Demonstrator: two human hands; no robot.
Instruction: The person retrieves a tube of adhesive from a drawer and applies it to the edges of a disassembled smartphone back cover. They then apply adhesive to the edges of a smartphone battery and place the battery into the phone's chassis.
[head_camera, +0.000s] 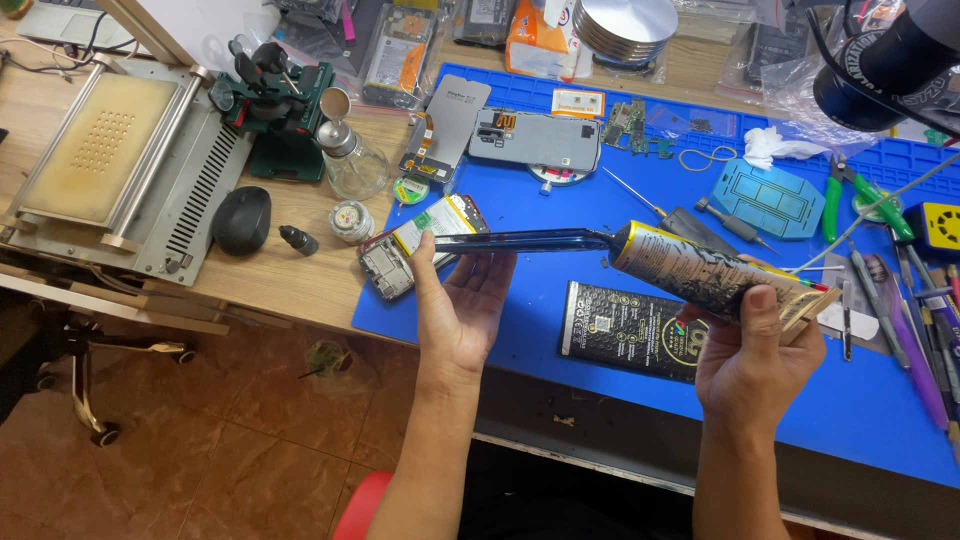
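My left hand (462, 305) holds a thin dark phone panel (520, 240) edge-on, level above the blue mat (560, 195). My right hand (755, 345) grips a yellow and black glue tube (700, 268), tilted, with its nozzle tip touching the panel's right end. Below the panel, at the mat's left edge, lies an opened phone body (420, 245) with its battery showing. A black battery pack (630, 330) lies flat on the mat between my two hands.
On the wooden bench at left stand a metal heating plate machine (120, 160), a green clamp (275, 105), a glass bottle (352, 160) and a black mouse (242, 220). A grey phone back (535, 138), screwdrivers (730, 222), green pliers (850, 195) and tweezers crowd the mat.
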